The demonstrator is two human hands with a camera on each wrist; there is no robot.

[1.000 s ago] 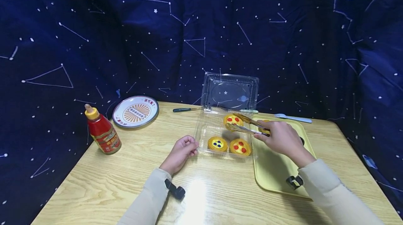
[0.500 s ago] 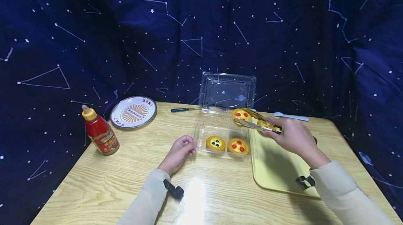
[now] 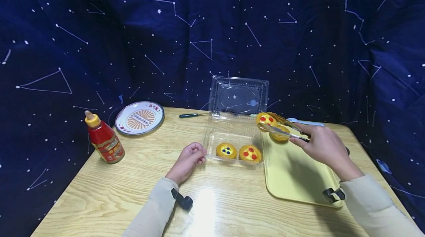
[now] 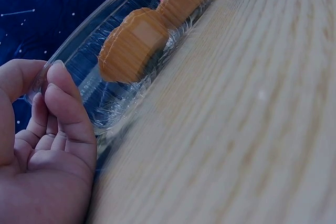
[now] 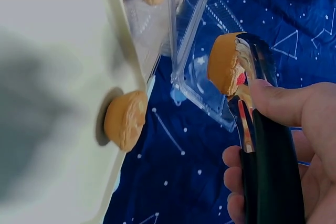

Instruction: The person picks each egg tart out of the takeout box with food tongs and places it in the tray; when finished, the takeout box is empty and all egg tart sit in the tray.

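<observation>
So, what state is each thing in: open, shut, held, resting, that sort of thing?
Box: open, lid raised
Left hand: pinching the box's edge
Right hand: gripping the tongs
Tongs: closed on a tart
Held tart: lifted
Blue-dotted tart: in the box, topping up
Red-dotted tart: beside it, topping up
Tray: holding one tart
Bottle: upright, cap on
Plate: patterned face showing
Fork: lying flat

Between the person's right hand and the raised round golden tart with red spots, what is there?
Black-handled metal tongs: the right wrist view shows the right hand gripping them and their tips pinching the golden tart.
</observation>
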